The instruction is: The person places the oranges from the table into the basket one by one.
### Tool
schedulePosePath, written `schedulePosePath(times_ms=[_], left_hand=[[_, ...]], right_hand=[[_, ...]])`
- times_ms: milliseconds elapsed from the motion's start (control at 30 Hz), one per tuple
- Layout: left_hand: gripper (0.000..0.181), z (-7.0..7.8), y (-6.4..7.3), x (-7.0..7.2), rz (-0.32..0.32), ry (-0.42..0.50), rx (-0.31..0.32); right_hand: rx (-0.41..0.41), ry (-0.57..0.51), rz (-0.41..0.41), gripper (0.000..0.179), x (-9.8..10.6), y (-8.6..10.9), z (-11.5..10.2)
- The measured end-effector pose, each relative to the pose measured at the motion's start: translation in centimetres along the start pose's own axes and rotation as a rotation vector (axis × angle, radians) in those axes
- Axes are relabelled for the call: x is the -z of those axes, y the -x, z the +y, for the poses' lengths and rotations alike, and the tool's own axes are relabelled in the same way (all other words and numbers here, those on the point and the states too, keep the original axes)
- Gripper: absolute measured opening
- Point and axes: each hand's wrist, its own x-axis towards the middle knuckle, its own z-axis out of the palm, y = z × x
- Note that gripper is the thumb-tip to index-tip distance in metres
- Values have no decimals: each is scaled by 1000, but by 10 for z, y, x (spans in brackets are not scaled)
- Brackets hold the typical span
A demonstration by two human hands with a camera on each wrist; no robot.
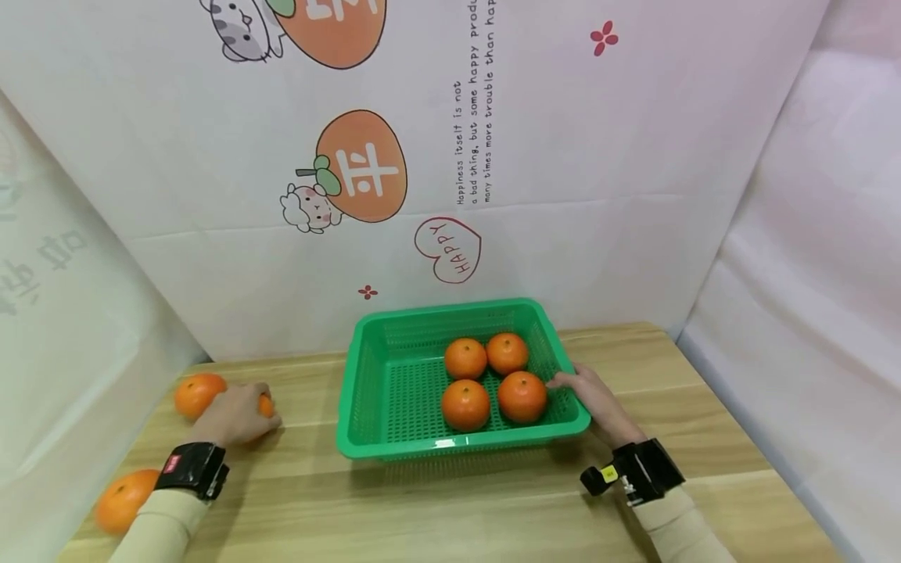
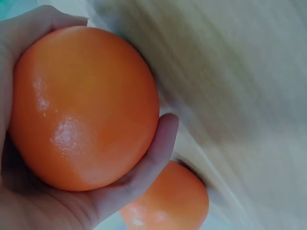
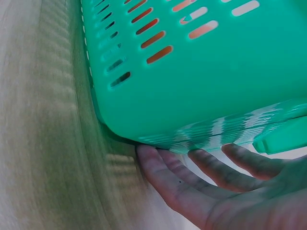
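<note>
My left hand [image 1: 235, 414] grips an orange [image 2: 86, 108], thumb and fingers curled round its sides. In the head view that hand hides most of the fruit. Just beyond it lies a second orange [image 1: 197, 394], and another orange [image 1: 125, 500] rests nearer me, beside the left forearm. At the right side of a green plastic basket [image 1: 390, 451], my right hand [image 1: 594, 399] holds the rim, with the thumb over the edge. From the right wrist view, its fingers [image 3: 211, 167] touch the slotted outer wall. Several oranges [image 1: 465, 405] sit in the basket's right half.
A wooden table [image 1: 296, 500] carries the basket and the loose oranges. Behind it rises a white printed cloth [image 1: 549, 250], with more white cloth [image 1: 809, 313] along the right and left sides.
</note>
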Motion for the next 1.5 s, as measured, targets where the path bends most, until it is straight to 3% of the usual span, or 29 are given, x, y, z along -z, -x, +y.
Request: schedulePosePath(times_ms=[367, 667, 933, 1333, 1500], left_hand=[[46, 2, -2, -4, 37, 34, -25], [51, 0, 9, -4, 25, 18, -9], [39, 7, 3, -2, 80, 34, -67], [35, 34, -7, 14, 116, 7, -134], [33, 46, -10, 23, 87, -2, -167]], right_hand=[[6, 8, -9, 74, 5, 0, -4], [13, 8, -11, 71, 0, 0, -3], [20, 1, 10, 71, 1, -1, -1], [21, -12, 3, 72, -1, 0, -1], [17, -4, 6, 72, 0, 0, -1]])
